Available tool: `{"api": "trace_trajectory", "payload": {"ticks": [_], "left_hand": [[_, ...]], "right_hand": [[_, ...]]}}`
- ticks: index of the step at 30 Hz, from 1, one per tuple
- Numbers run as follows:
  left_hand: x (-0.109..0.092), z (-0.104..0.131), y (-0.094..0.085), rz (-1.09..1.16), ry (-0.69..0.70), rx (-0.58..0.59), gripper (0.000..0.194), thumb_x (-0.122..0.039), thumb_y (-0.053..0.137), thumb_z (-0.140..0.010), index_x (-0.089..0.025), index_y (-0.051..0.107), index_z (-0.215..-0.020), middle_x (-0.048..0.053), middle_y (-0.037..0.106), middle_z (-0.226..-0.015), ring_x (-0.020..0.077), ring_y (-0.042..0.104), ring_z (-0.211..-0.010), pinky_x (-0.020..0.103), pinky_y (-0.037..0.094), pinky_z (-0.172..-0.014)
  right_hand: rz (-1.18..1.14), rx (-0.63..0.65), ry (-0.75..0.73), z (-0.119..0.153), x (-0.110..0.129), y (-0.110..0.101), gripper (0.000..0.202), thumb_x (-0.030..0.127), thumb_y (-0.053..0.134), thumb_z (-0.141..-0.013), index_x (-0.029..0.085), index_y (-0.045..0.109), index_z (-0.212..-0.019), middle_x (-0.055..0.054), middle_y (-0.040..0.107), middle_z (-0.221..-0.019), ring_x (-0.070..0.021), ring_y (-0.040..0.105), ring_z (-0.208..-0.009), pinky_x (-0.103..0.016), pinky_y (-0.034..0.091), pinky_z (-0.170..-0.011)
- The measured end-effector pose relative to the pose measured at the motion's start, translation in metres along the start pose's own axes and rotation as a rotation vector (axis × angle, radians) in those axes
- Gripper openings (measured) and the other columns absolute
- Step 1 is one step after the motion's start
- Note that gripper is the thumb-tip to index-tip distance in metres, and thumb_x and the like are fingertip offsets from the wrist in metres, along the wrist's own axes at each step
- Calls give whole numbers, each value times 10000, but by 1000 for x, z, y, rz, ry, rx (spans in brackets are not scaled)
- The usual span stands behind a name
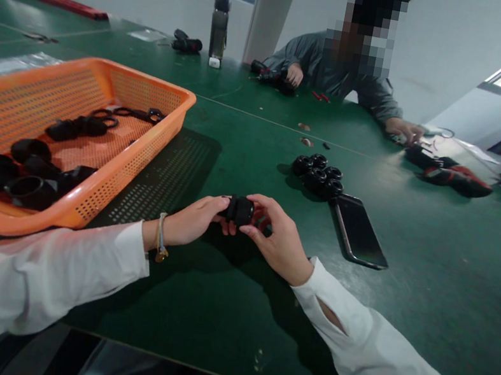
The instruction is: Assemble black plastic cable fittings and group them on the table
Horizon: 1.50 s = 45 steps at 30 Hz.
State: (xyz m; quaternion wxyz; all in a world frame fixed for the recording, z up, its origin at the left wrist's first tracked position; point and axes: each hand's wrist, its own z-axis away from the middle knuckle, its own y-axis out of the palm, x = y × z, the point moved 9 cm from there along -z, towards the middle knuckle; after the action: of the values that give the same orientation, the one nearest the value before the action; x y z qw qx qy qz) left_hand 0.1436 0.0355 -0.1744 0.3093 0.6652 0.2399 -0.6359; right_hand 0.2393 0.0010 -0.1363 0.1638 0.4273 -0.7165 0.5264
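Between my two hands, just above the green table (188,319), is a black cylindrical fitting (240,210) with a ridged collar. My left hand (199,220) is closed round its left end. On the other end, the thumb and fingers of my right hand (278,234) pinch the rim. Beyond my right hand sits a cluster of several black ring-shaped parts (316,176). A dark smartphone (360,231) lies beside them, to the right of my hands.
At the left stands an orange perforated basket (140,152) holding several black parts. Across the table a person in grey (312,56) handles dark tools. A water bottle (219,30) and a black-red tool (458,179) are on the far side.
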Motion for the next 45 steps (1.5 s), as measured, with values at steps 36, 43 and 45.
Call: {"api": "trace_trajectory", "payload": {"ticks": [36, 43, 45], "left_hand": [[-9, 3, 5, -176, 43, 20, 312, -362, 330, -856, -128, 531, -806, 25, 564, -669, 144, 533, -640, 286, 456, -673], [-8, 5, 5, -204, 48, 27, 313, -348, 312, -878, -133, 530, -811, 16, 555, -665, 138, 518, -635, 281, 452, -675], [-8, 5, 6, -205, 54, 27, 305, -354, 324, -883, -141, 525, -797, 10, 552, -658, 137, 518, -637, 282, 452, -675]], "right_hand": [[57, 73, 23, 1, -2, 4, 303, 283, 554, -829, 212, 442, -1101, 34, 570, -687, -139, 574, -575, -249, 434, -557], [36, 119, 47, 2, -8, 10, 302, 299, 509, -855, 199, 412, -1124, -14, 629, -772, -180, 634, -686, -297, 479, -629], [27, 120, 54, 2, -8, 10, 297, 295, 494, -860, 191, 416, -1126, -21, 633, -776, -181, 636, -690, -303, 485, -631]]}}
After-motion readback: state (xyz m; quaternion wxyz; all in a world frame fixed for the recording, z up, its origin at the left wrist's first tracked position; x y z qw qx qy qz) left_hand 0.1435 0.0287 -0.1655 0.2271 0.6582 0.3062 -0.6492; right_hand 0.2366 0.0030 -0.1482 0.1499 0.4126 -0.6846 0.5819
